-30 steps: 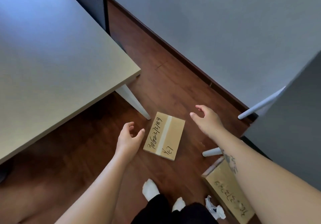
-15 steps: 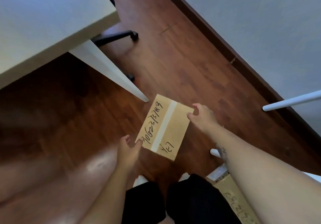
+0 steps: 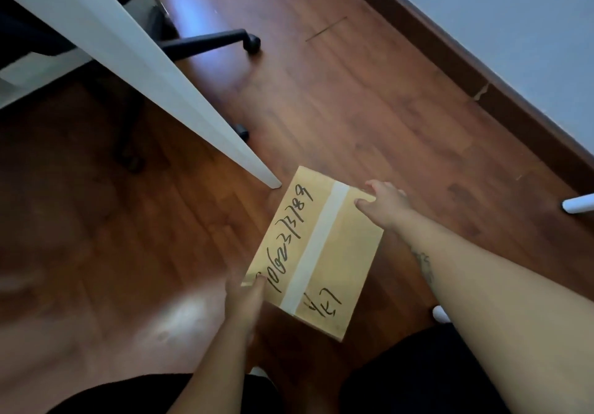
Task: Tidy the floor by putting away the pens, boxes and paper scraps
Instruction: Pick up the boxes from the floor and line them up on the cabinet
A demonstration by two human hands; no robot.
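**Position.** Cardboard box [image 3: 316, 253] lies mid-view over the wooden floor [image 3: 353, 108], its long axis running near-left to far-right. The top face is up, with a pale tape strip down its length and black handwritten digits beside it. Its far-left corner sits just beside the foot of a white table leg [image 3: 180, 92]; I cannot tell whether they touch.

**Hands.** The left hand [image 3: 244, 298] grasps the near-left corner, thumb on the top face, the other fingers out of sight down the side. The right hand [image 3: 384, 203] grasps the far-right corner, thumb on top, fingers curled over the far edge. This is a diagonal hold, one hand on each opposite corner. The left hand is motion-blurred, so the box may or may not have cleared the floor.

**Step in hand, as I judge it.** Pick this box up and carry it off. The task looks early. No pens or paper scraps are in view here.

**Doing it well.**
- Get fingers properly under both corners before lifting, since a thumb-on-top pinch on smooth card may slip.
- Raise it level, both hands together, so nothing inside shifts.
- Draw it toward the body first, away from the table leg, then lift.
- When turning, mind the black chair base [image 3: 205, 42] on its casters far left and the second white leg [image 3: 578, 206] at the right edge.
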